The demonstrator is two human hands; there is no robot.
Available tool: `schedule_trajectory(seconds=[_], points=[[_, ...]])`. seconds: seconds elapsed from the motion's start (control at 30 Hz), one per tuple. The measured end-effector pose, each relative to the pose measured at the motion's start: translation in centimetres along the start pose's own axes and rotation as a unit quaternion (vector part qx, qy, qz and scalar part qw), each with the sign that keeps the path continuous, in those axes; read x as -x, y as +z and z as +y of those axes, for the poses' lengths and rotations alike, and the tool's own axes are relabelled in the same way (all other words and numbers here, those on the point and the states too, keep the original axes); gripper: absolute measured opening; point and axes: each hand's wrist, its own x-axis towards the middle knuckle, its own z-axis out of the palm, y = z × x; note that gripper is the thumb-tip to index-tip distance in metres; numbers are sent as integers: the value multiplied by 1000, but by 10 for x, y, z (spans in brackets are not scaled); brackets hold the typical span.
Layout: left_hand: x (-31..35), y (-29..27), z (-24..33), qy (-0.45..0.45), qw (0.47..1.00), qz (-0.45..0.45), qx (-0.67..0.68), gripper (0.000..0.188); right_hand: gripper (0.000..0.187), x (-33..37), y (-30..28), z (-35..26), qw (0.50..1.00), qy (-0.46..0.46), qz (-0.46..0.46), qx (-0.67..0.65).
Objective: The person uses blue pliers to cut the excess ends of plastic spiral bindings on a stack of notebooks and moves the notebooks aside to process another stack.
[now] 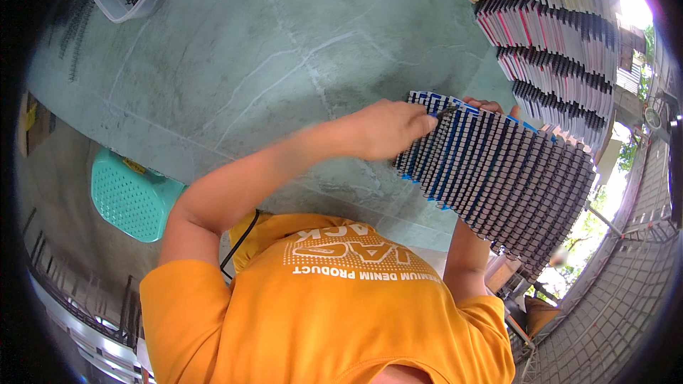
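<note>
A long row of wire-bound notebooks [498, 171] stands packed together, their black wire spines facing up and several blue cover edges showing. My right hand [491, 106] supports the row from its far side; only some fingertips show past the edge, and the rest is hidden behind the notebooks. At the row's left end, my left hand [395, 130] is closed, thumb and fingers pinching a small dark tool [448, 109] whose tip lies against the spines. The tool's kind is not clear.
Tall stacks of similar notebooks [548, 21] rise at the far right of the green marbled table [235, 64]. A clear plastic bin [117, 11] with black contents sits far left, near loose black wire spines [75, 46]. A teal stool [131, 195] stands beside the table at left.
</note>
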Motion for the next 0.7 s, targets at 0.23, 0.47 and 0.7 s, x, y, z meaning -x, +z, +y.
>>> schedule_trajectory(seconds=[0.23,0.47,0.7], points=[[5,-5,1,-31,998,-26,-55,44,54,2,-15,8,992,21,128,-10],[1,-8,-4,-133,959,-115,220,49,52,-13,-6,17,988,-36,-47,-141],[0,-7,-2,-90,986,-65,126,46,59,-10,-50,18,993,57,103,32]])
